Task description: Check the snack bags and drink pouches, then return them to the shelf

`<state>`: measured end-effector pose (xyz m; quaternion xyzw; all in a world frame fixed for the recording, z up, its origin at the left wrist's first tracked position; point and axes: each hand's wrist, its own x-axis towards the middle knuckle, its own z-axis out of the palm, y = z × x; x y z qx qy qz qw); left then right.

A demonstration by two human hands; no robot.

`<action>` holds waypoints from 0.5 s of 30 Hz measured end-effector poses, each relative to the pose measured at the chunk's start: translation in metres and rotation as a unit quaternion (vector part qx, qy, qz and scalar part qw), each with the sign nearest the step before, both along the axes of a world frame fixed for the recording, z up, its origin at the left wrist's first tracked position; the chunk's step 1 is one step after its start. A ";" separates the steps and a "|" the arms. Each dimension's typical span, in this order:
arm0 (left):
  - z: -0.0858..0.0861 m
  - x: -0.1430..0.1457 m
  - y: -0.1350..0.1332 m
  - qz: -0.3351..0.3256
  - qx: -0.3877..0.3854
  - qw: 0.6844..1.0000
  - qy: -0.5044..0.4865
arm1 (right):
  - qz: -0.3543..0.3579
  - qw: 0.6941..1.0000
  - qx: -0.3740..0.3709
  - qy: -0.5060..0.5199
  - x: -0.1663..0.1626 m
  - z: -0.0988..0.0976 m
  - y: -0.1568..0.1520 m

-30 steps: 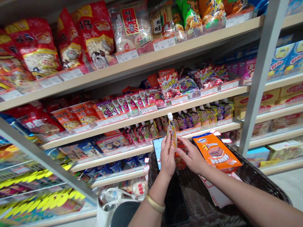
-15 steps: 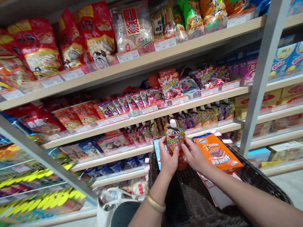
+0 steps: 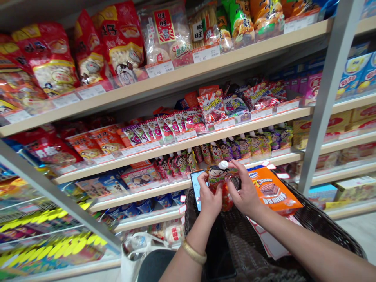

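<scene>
A spouted jelly pouch with a cartoon face and a white screw cap is held in front of me, its top tipped toward me. My left hand grips its left side, thumb across the front. My right hand has the thumb on the pouch's right side and the index finger up beside the cap; part of its grip is hidden. Behind the left fingers a phone with a lit screen stands propped in the dark wicker basket. Below my hands, a red part of a package shows.
An orange wafer packet and white red-edged papers lie at the basket's right. A dark phone lies below my left hand. More pouches line the shelf ahead. A white tote bag stands at lower left.
The pouch has tipped from upright, its cap coming lower, nearer and to the right. My right index finger has risen beside the cap; my left hand keeps its grip.
</scene>
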<state>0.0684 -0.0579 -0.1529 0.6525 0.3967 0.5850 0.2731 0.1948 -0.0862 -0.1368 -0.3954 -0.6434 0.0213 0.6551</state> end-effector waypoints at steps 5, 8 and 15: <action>0.000 0.000 0.000 0.009 0.005 1.000 -0.001 | -0.007 1.000 0.005 -0.013 0.001 0.005 -0.003; 0.001 0.001 -0.001 0.013 0.008 1.000 0.004 | -0.007 1.000 -0.018 -0.012 0.004 0.007 -0.001; 0.006 0.001 0.000 0.014 0.045 0.998 0.051 | 0.038 0.998 -0.046 0.007 0.008 0.006 0.005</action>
